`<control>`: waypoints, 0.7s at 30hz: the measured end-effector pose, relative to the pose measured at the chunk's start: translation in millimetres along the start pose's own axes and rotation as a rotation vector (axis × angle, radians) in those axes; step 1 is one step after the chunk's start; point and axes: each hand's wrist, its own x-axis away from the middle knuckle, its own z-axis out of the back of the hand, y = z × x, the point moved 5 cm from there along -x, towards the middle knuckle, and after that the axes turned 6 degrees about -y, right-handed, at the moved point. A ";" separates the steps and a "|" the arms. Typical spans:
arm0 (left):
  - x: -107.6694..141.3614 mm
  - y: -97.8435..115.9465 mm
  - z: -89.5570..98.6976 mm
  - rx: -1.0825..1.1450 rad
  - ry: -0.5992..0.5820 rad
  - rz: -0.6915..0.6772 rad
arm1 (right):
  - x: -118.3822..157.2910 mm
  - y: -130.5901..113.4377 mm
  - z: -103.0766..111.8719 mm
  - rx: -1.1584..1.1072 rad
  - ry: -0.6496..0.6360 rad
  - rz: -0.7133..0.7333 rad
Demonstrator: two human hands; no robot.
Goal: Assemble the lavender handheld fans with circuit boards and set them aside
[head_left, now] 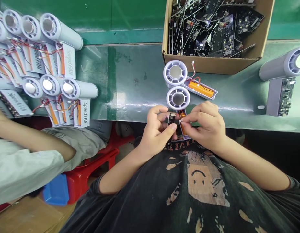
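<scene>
Between thumb and fingers, my left hand (157,131) holds a small black circuit board (171,121) upright. My right hand (206,124) pinches a small white connector (181,120) just right of the board. Beneath both hands lies a fan unit (178,98) at the table's front edge, its handle open with an orange battery and wires partly hidden by my fingers. Behind it is another fan unit (175,72) with an orange battery (201,89) in its open handle and a loose white plug (193,62) on red wires.
A cardboard box (213,65) of circuit boards stands at the back. Many fans (78,89) with open handles crowd the left of the green table (132,81). One fan (273,69) with a board lies at the right. A person's arm (33,134) is at the left.
</scene>
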 end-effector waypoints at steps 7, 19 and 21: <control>4.3 -0.4 0.5 -0.074 0.011 -0.024 | -8.5 -2.2 -2.3 0.067 -0.045 -0.026; 2.9 3.5 6.2 -0.181 0.013 -0.031 | -19.6 6.6 -4.7 -0.145 -0.184 -0.010; 1.2 0.5 4.5 -0.074 -0.013 0.014 | -20.8 9.7 -5.4 -0.218 -0.186 -0.004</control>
